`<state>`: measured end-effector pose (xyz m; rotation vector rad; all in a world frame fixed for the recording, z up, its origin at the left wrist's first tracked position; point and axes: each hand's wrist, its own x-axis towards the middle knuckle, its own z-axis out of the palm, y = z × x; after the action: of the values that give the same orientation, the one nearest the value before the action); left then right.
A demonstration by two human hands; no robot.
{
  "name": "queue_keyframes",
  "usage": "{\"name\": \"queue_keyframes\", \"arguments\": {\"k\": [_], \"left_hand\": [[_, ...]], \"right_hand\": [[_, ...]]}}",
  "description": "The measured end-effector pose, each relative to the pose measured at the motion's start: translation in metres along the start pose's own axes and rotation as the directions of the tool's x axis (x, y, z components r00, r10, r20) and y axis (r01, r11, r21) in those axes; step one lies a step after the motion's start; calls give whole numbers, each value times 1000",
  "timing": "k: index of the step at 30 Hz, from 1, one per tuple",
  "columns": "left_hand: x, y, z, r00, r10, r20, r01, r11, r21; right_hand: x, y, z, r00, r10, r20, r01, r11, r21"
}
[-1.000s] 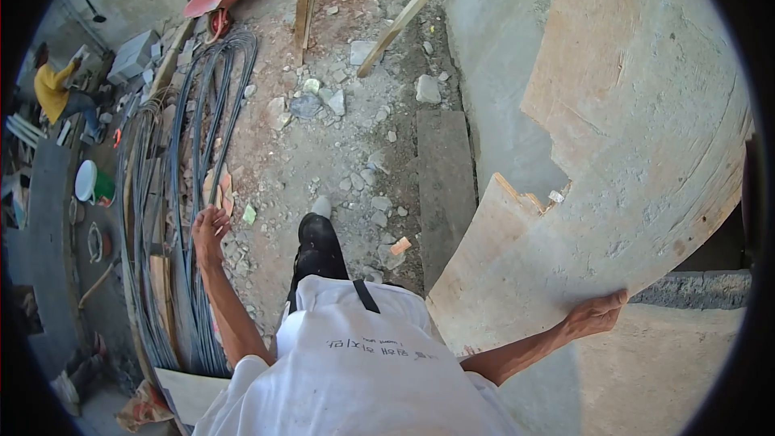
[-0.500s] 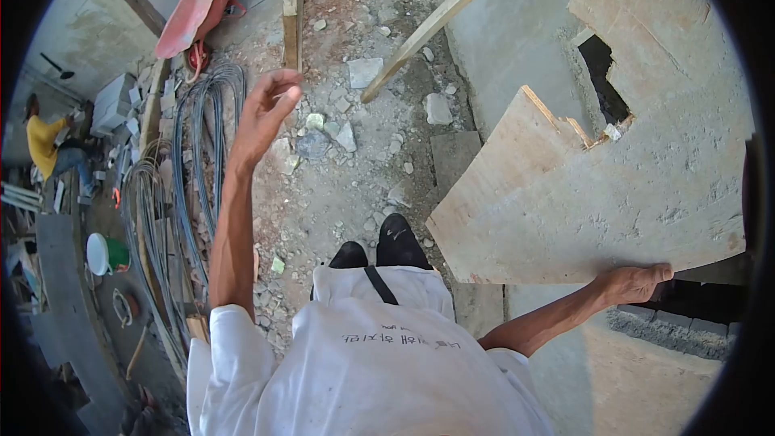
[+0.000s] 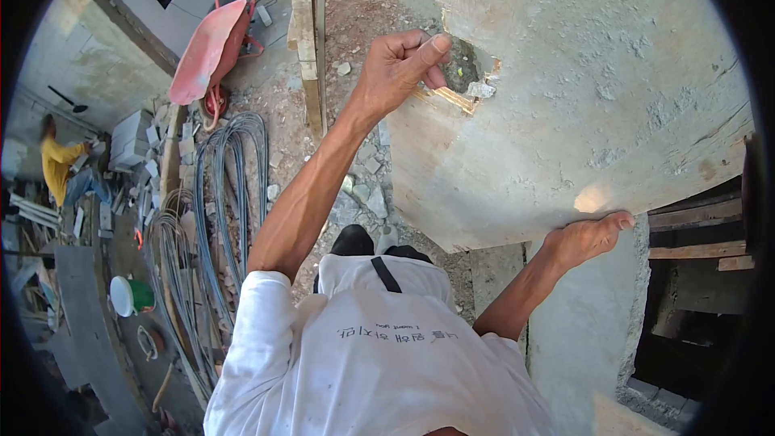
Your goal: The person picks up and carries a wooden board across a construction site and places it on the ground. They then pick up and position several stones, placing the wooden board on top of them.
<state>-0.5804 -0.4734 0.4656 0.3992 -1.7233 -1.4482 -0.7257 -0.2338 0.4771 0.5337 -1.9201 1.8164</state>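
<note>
a large plywood sheet [image 3: 581, 73], pale and smeared with grey cement, has a jagged broken notch in its left edge. it is raised and tilted, with the left hand [image 3: 400, 69] gripping the notch and the right hand [image 3: 585, 234] at the lower edge.

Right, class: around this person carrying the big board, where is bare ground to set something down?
Bare: the smooth grey concrete surface below the right hand on the pale plywood sheet, beside the dark opening. Crowded: coiled grey steel wire and pink wheelbarrow at left, stone rubble by the black shoes.
</note>
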Motion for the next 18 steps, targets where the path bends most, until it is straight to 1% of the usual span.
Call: {"name": "queue_keyframes", "arguments": {"k": [1, 2, 4, 5, 6, 7, 8, 9, 11, 12, 14, 15, 17, 18], "left_hand": [[-1, 9, 1, 994, 62, -91, -63, 998, -8], [12, 6, -12, 994, 53, -98, -54, 998, -10], [35, -3, -36, 989, 96, -110, -108, 988, -109], [48, -8, -44, 988, 104, -111, -111, 992, -56], [62, -14, -54, 988, 103, -113, -111, 992, -65], [76, -20, -63, 986, 119, -116, -126, 991, -53], [66, -13, -58, 985, 138, -106, -144, 989, -42], [82, -20, -72, 988, 123, -95, -128, 990, -55], [127, -30, -105, 994, 112, -2, -112, 994, 10], [148, -35, -120, 990, 135, 42, -135, 991, -5], [178, -41, -145, 972, 206, 113, -160, 932, -325], [136, -15, -102, 992, 124, -33, -127, 986, -104], [130, 0, -88, 990, 137, -35, -140, 980, -139], [134, -1, -90, 989, 143, -40, -148, 976, -157]], "right_hand": [[-1, -9, 0, 1000, 21, -3, -21, 995, 100], [-3, -10, 20, 998, 56, 7, -56, 982, 183], [-4, -2, 50, 995, 98, -15, -93, 978, 187], [-3, 1, 66, 991, 124, -41, -112, 971, 211], [-3, -1, 85, 992, 116, -41, -106, 973, 206], [-5, -8, 103, 984, 168, -62, -153, 969, 193], [-11, -16, 89, 971, 221, -96, -201, 962, 183], [-11, -17, 112, 969, 224, -106, -205, 965, 164], [-15, -14, 164, 976, 179, -128, -148, 964, 221], [-19, -14, 185, 969, 173, -179, -132, 966, 222], [-20, -17, 226, 989, 130, -75, -106, 957, 272], [-34, -13, 170, 987, 126, -101, -96, 960, 264], [-34, -11, 161, 984, 72, -163, -19, 952, 307], [-33, -9, 166, 982, 76, -174, -19, 953, 304]]}}
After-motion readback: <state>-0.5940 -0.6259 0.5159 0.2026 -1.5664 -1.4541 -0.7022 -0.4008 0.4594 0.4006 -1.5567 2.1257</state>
